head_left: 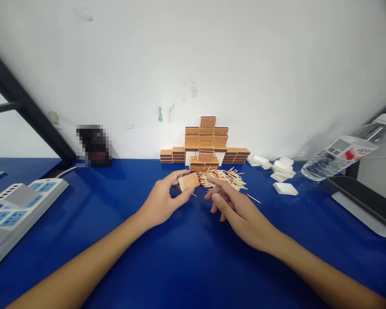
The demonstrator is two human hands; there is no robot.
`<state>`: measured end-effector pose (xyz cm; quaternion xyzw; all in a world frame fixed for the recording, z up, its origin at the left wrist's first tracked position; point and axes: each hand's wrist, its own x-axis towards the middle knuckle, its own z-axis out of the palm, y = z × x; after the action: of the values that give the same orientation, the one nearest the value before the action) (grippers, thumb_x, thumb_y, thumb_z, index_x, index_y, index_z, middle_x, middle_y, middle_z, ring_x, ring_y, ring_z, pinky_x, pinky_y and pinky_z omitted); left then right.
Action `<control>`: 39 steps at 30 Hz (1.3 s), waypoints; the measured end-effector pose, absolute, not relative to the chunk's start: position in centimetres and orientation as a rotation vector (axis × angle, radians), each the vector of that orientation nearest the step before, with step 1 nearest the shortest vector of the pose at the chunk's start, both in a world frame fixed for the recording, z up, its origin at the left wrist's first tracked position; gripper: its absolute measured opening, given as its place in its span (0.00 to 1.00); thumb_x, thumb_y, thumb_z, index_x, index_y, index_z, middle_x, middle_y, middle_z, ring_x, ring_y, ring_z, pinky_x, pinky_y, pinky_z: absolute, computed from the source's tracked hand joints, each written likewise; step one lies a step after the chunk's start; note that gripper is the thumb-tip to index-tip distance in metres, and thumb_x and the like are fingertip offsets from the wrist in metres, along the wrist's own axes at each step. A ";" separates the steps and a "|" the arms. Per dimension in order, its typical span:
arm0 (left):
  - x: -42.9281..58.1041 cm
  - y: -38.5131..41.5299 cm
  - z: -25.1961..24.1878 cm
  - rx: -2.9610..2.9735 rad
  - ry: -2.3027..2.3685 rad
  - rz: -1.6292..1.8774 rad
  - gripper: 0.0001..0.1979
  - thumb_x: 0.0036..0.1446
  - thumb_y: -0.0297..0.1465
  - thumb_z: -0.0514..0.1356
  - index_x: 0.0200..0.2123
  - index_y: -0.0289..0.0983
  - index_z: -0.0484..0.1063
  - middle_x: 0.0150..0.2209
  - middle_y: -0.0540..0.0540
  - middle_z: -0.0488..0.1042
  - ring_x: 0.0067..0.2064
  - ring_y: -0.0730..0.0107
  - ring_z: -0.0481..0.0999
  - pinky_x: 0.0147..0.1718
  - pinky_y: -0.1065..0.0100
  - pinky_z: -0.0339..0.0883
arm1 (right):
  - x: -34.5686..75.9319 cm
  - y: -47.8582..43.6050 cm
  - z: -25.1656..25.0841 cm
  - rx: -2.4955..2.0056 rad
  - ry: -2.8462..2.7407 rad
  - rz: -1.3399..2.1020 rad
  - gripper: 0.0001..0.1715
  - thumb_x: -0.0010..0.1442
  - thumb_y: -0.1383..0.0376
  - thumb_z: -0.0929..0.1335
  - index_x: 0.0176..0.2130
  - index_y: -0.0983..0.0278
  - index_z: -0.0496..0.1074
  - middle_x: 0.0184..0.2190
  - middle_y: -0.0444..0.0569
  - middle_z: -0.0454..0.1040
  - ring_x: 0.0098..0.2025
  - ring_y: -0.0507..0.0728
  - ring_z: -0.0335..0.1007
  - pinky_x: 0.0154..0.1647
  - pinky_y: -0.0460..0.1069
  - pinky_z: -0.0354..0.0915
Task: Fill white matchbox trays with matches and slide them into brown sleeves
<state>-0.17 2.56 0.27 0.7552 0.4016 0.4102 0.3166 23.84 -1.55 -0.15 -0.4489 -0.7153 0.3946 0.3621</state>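
My left hand (165,198) is closed around a small orange matchbox (189,182), with the thumb on its near side and the fingers behind. A white edge shows at the box's left end. To the right, my right hand (236,210) hovers with its fingers loosely bent and apart, and nothing shows between them. Its index finger is in front of a loose pile of red-tipped matches (227,178) on the blue table. Behind the pile, orange matchboxes (206,139) are stacked in a stepped shape against the wall.
Several white blocks (285,189) lie right of the stack. Farther right are a tilted clear water bottle (344,150) and a dark flat object (366,199). On the left are a power strip (35,206) and a blurred dark item (96,146) by the wall.
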 end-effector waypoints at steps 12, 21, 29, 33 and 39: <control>-5.3 13.1 1.7 1.549 1.397 1.356 0.25 0.60 0.51 0.67 0.46 0.35 0.78 0.34 0.41 0.83 0.31 0.67 0.78 0.30 0.68 0.70 | 24.7 0.0 0.1 -1.231 -2.020 0.632 0.19 0.74 0.53 0.63 0.52 0.61 0.76 0.44 0.52 0.80 0.38 0.56 0.74 0.40 0.52 0.69; -4.9 15.3 -0.4 1.530 1.580 1.483 0.22 0.61 0.44 0.67 0.49 0.36 0.68 0.28 0.49 0.79 0.25 0.71 0.73 0.29 0.70 0.65 | 25.2 0.2 0.7 -1.132 -2.096 0.522 0.14 0.74 0.58 0.64 0.41 0.62 0.75 0.38 0.49 0.77 0.37 0.55 0.70 0.43 0.52 0.65; -4.7 16.2 -0.9 1.590 1.664 1.416 0.20 0.58 0.45 0.67 0.37 0.40 0.62 0.23 0.53 0.74 0.24 0.71 0.71 0.27 0.71 0.61 | 25.2 0.2 0.9 -1.167 -2.132 0.485 0.15 0.74 0.59 0.64 0.38 0.62 0.74 0.36 0.48 0.76 0.36 0.54 0.68 0.41 0.51 0.62; -4.8 16.3 -0.4 1.659 1.706 1.409 0.21 0.52 0.46 0.71 0.31 0.39 0.64 0.24 0.52 0.72 0.27 0.71 0.71 0.28 0.71 0.58 | 25.2 0.2 1.1 -1.181 -2.138 0.465 0.15 0.74 0.60 0.64 0.36 0.62 0.73 0.35 0.48 0.77 0.35 0.54 0.68 0.39 0.50 0.61; -5.1 15.5 -0.2 1.705 1.760 1.422 0.19 0.49 0.42 0.73 0.33 0.39 0.68 0.29 0.51 0.74 0.31 0.69 0.72 0.32 0.69 0.62 | 25.7 0.8 1.1 -1.218 -2.166 0.409 0.14 0.72 0.62 0.66 0.35 0.63 0.74 0.32 0.48 0.77 0.34 0.55 0.68 0.38 0.51 0.59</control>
<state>-5.07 15.49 -0.21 0.5947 0.6137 0.4961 0.1536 25.66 0.84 1.08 -0.4603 -0.8187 0.1545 0.3066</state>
